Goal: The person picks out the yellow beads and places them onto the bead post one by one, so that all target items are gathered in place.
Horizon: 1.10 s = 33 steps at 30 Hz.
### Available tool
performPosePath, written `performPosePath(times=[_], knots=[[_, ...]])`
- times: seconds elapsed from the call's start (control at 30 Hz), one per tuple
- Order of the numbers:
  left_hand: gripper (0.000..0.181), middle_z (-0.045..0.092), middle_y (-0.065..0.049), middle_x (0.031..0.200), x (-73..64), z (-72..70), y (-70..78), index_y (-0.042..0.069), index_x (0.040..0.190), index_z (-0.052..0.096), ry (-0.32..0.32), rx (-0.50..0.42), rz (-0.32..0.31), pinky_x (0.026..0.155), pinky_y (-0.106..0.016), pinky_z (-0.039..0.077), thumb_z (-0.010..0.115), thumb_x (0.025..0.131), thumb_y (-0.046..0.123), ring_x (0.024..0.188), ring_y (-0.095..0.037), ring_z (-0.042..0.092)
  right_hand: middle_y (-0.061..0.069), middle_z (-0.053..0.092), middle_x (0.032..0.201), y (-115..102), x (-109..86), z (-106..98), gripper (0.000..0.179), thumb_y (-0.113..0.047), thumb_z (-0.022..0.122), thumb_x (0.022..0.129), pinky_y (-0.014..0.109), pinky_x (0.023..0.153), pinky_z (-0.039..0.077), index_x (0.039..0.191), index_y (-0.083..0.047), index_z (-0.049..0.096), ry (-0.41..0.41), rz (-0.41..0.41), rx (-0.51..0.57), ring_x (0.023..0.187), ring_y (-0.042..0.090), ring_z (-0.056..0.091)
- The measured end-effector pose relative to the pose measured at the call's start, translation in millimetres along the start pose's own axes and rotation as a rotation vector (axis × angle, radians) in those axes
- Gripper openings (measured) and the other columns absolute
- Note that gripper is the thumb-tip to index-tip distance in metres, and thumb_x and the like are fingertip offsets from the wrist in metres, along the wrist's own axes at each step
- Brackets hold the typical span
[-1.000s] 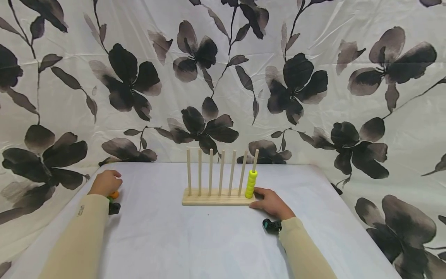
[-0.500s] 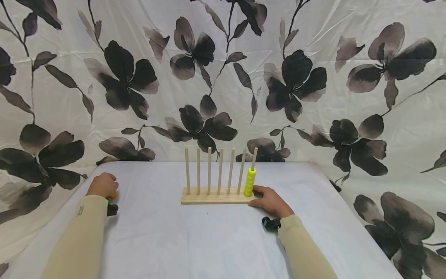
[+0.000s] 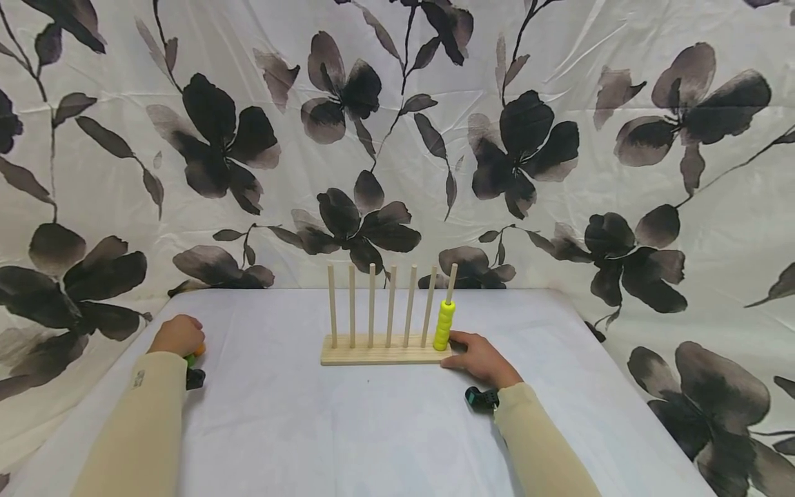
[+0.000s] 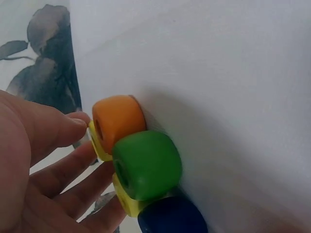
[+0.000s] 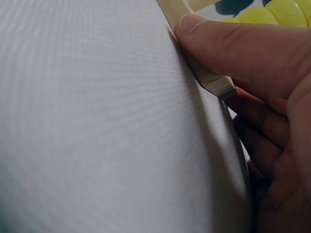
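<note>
A wooden peg stand [image 3: 385,355] with several upright pegs sits mid-table in the head view. Several yellow beads [image 3: 444,324] are stacked on its rightmost peg. My right hand [image 3: 481,359] holds the stand's right end, thumb [image 5: 214,46] on the front edge and fingers behind. At the table's left side, my left hand [image 3: 177,336] is over loose beads. In the left wrist view an orange bead [image 4: 121,116], a green bead [image 4: 150,165] and a dark blue bead [image 4: 175,218] partly hide yellow beads [image 4: 126,199]. My left thumb and fingers reach around the yellow ones, fingers fairly straight.
A white cloth covers the table [image 3: 348,428]. Behind it hangs a floral curtain [image 3: 435,90], which also runs down both sides. A dark wrist device [image 3: 481,399] is strapped to the right wrist, with another [image 3: 195,378] on the left.
My left hand has come down slightly over the loose beads and drawn its fingers in toward them. The right hand stays at the stand's end; the whole head view has shifted slightly.
</note>
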<state>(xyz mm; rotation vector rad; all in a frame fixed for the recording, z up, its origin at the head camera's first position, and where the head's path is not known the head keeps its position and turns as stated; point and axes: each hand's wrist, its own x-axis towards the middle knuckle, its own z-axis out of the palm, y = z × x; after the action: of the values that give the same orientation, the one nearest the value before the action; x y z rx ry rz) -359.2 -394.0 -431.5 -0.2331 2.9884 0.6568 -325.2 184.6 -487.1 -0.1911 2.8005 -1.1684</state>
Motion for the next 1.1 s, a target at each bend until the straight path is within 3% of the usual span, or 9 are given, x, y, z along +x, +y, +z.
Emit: performPosePath(times=[0.3, 0.53, 0.67, 0.77, 0.87, 1.0, 1.1], knots=[[0.043, 0.054, -0.036, 0.122, 3.4, 2.4, -1.8, -0.017, 0.123, 0.049, -0.035, 0.016, -0.005, 0.078, -0.049, 0.05, 0.048, 0.092, 0.012, 0.087, -0.035, 0.054, 0.005, 0.048, 0.147, 0.5, 0.1, -1.0, 0.073, -0.037, 0.08, 0.078, 0.057, 0.115, 0.028, 0.142, -0.019, 0.051, 0.001, -0.008, 0.006, 0.141, 0.032, 0.037], [0.041, 0.057, -0.035, 0.115, 3.9, 3.7, -0.8, -0.019, 0.121, 0.05, -0.029, 0.017, -0.017, 0.076, -0.05, 0.051, 0.048, 0.091, 0.01, 0.086, -0.036, 0.055, 0.005, 0.05, 0.146, 0.3, -1.6, -1.1, 0.071, -0.035, 0.08, 0.078, 0.055, 0.115, 0.03, 0.141, -0.019, 0.052, 0.006, -0.032, -0.001, 0.14, 0.03, 0.038], [0.042, 0.058, -0.035, 0.112, 6.4, 3.6, -3.5, -0.019, 0.12, 0.051, 0.026, 0.014, 0.022, 0.072, -0.047, 0.051, 0.049, 0.088, 0.009, 0.083, -0.035, 0.056, 0.004, 0.05, 0.146, -0.1, -2.2, -0.9, 0.07, -0.035, 0.08, 0.078, 0.054, 0.115, 0.03, 0.141, -0.02, 0.052, 0.006, -0.036, 0.0, 0.141, 0.03, 0.038], [0.041, 0.059, -0.035, 0.111, 6.4, 3.1, -2.1, -0.018, 0.118, 0.054, 0.112, 0.021, 0.07, 0.071, -0.046, 0.05, 0.051, 0.086, 0.008, 0.082, -0.036, 0.056, 0.004, 0.05, 0.146, 0.3, -2.2, -0.4, 0.07, -0.035, 0.079, 0.078, 0.054, 0.115, 0.029, 0.141, -0.021, 0.052, 0.01, -0.037, -0.003, 0.141, 0.029, 0.038], [0.039, 0.058, -0.034, 0.112, 2.7, 1.1, 5.8, -0.015, 0.118, 0.054, 0.156, -0.007, 0.061, 0.067, -0.042, 0.049, 0.054, 0.087, 0.009, 0.082, -0.036, 0.054, 0.004, 0.05, 0.146, 0.2, -2.3, -0.3, 0.07, -0.035, 0.079, 0.078, 0.055, 0.115, 0.029, 0.141, -0.021, 0.052, 0.012, -0.033, 0.001, 0.141, 0.03, 0.038], [0.037, 0.056, -0.033, 0.114, -1.4, -2.7, 20.0, -0.012, 0.12, 0.054, 0.169, -0.029, 0.032, 0.061, -0.032, 0.047, 0.054, 0.089, 0.009, 0.081, -0.033, 0.052, 0.005, 0.05, 0.147, 0.1, -1.9, -0.4, 0.07, -0.035, 0.079, 0.078, 0.056, 0.115, 0.029, 0.141, -0.02, 0.052, 0.009, -0.026, 0.009, 0.141, 0.031, 0.037], [0.036, 0.055, -0.033, 0.115, -2.4, -5.3, 30.5, -0.01, 0.121, 0.054, 0.173, -0.01, 0.04, 0.061, -0.032, 0.046, 0.052, 0.09, 0.009, 0.082, -0.033, 0.051, 0.005, 0.049, 0.147, 0.1, -1.5, -0.5, 0.071, -0.035, 0.079, 0.078, 0.056, 0.115, 0.029, 0.141, -0.019, 0.052, 0.005, -0.021, 0.009, 0.141, 0.031, 0.037]])
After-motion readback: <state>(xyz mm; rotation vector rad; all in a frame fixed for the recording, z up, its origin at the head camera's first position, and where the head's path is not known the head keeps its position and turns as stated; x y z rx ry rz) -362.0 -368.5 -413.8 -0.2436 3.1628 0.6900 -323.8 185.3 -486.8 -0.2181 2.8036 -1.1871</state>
